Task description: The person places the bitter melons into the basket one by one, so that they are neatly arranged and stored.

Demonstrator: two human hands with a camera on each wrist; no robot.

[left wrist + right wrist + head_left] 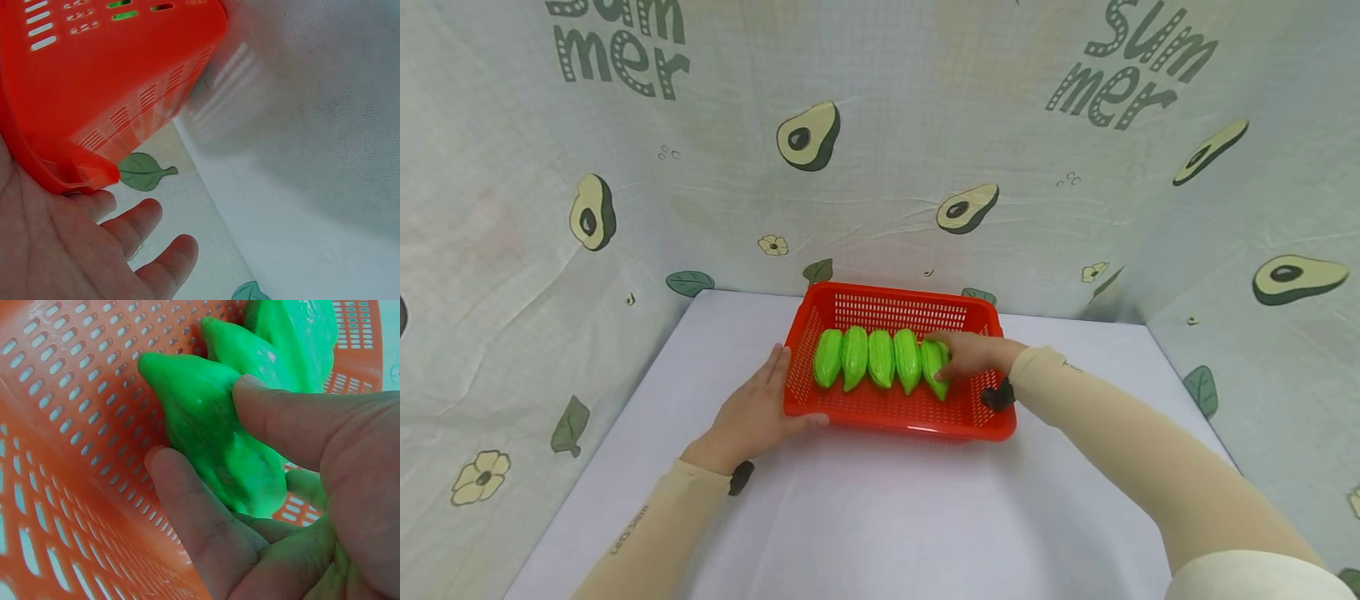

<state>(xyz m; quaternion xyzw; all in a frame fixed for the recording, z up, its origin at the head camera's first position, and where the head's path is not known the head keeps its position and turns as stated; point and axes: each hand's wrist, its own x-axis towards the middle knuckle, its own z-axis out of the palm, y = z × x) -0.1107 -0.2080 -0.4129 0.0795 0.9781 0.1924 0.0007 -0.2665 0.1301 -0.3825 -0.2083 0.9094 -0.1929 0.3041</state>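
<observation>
A red plastic basket with slotted walls holds several bright green bitter melons, ridged and pointed, lying side by side in a row. My right hand reaches into the basket and holds the rightmost bitter melon between thumb and fingers, its pointed tip free. Two neighbouring melons show behind it in the right wrist view. At the basket's front left corner my left hand rests against the rim, fingers extended along the left side and thumb along the front. The left wrist view shows the rim against its palm.
The basket stands toward the back of a white-covered table. A pale cloth printed with avocados, leaves and lettering hangs behind and at both sides. Dark wrist devices sit below both wrists, the right one close to the basket's right wall.
</observation>
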